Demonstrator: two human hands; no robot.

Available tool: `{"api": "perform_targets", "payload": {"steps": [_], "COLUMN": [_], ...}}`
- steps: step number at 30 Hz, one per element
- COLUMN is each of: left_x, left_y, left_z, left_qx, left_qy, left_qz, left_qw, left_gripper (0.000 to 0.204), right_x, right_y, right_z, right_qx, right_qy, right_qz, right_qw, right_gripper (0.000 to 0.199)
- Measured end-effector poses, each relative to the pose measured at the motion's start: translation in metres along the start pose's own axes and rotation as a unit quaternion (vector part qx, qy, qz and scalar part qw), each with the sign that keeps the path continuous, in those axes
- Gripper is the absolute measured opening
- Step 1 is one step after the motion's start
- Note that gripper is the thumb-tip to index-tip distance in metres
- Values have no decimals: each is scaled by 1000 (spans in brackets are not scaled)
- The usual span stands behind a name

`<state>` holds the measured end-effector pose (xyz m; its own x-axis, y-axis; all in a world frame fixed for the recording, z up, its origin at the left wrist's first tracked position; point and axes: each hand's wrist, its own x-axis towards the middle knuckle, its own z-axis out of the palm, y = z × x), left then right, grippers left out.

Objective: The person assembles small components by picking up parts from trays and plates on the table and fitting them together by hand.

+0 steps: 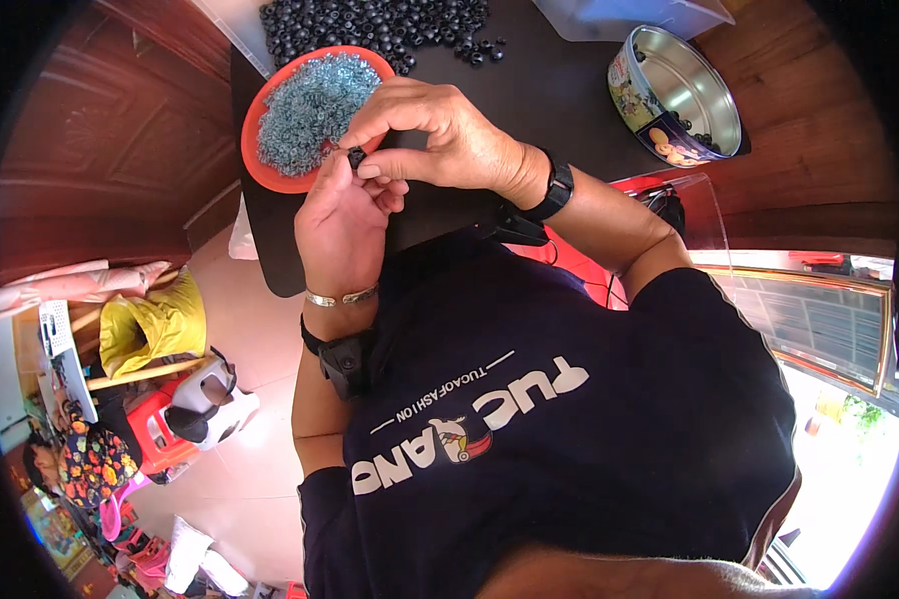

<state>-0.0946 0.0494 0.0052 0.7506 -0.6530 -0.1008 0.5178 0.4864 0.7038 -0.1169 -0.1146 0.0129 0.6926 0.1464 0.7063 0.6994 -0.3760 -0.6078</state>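
My left hand [345,222] and my right hand [448,135] meet fingertip to fingertip over the dark table [539,110]. Pinched between them is a small black plastic piece [357,157]; its exact kind is too small to make out. The fingers of both hands are closed on it. Just behind and to the left lies a round red-orange dish [257,150], heaped with small shiny silvery pieces [315,110]. Beyond the dish spreads a pile of small round black pieces [370,25] with holes in them.
At the far right of the table stands an open round tin [631,95], tilted, with several black pieces inside. A translucent plastic box [634,18] sits behind it. On the floor to the left are a yellow bag [155,324] and a red-and-white container [185,414].
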Motion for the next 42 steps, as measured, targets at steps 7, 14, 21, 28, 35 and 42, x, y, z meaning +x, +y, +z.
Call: {"api": "perform_targets", "payload": {"steps": [7,14,21,28,35,42], "left_x": [4,3,4,5,4,3], "left_y": [-3,-3,-4,-5,-3,4], "left_z": [-13,-13,-14,-14,-13,6], "left_qx": [3,-9,-24,-29,-30,-19], "left_qy": [-35,-42,-52,-36,-33,-1], "left_qz": [-2,-18,-24,-18,-11,18], "left_qw": [999,999,998,999,999,1000], "left_gripper": [27,25,26,27,26,23], "right_x": [-3,-4,-2,-2,-1,0], "right_y": [2,0,4,2,-1,-6], "right_z": [-1,1,4,3,4,0], "right_qx": [69,252,99,-7,-34,-19], "right_qy": [-3,-4,27,30,34,55], "right_qz": [53,206,57,14,-3,-28], "right_qw": [996,946,993,999,999,998], "right_gripper": [14,12,11,11,12,17]}}
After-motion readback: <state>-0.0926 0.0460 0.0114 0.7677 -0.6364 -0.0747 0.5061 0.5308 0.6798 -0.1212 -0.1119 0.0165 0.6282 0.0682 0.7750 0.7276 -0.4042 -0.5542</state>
